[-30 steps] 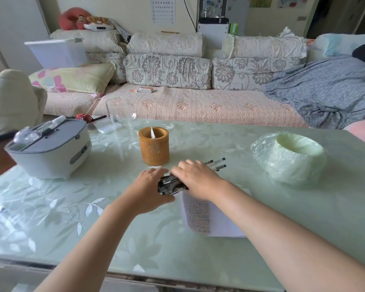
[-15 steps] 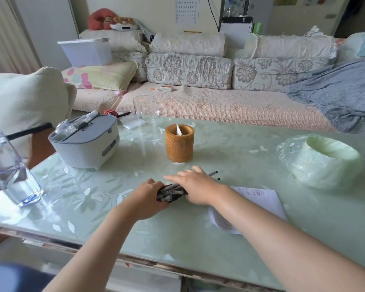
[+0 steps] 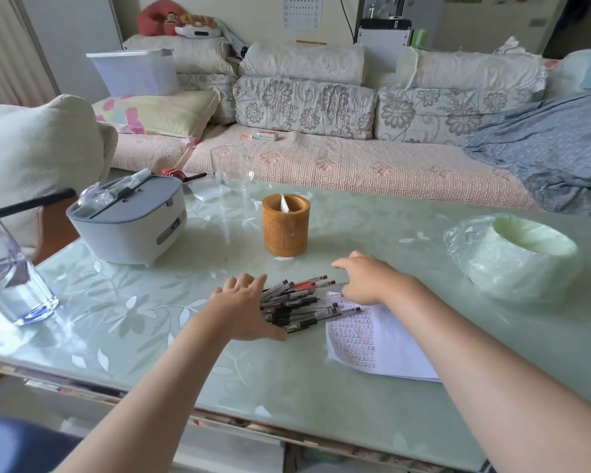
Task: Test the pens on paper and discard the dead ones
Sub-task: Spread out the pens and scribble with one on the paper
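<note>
A loose pile of pens [image 3: 299,303] is lying on the near middle of a pale green table [image 3: 144,322], whose glossy top is showing a white leaf pattern. The right-hand ends of the pens are overlapping the far left corner of a printed sheet of paper [image 3: 376,339], which is lying flat just right of the pile.

The left hand [image 3: 243,308] is lying open, fingers spread, with its palm and thumb pressing against the left ends of the pens. The right hand [image 3: 372,278] is hovering low over the right ends of the pens, its forefinger pointing left and its other fingers bending downward. Their tips are hiding under the hand, so I cannot tell whether they are pinching a pen or only touching the pile.

Beyond the pile, a brown woven pen holder [image 3: 285,227] is standing upright. Well to the right, a round bin [image 3: 522,257] lined with a pale green bag is sitting on the table. On the far left, a grey and white lidded box [image 3: 130,227] is resting, and a clear water bottle [image 3: 9,271] is standing at the near left edge.

Behind the table, a sofa [image 3: 338,165] with a pinkish quilted cover and flowered back cushions is running across the room. A blue-grey blanket [image 3: 546,145] is lying heaped on its right end, and a yellow pillow [image 3: 157,112] with a translucent storage box [image 3: 133,71] on it is occupying its left end.
</note>
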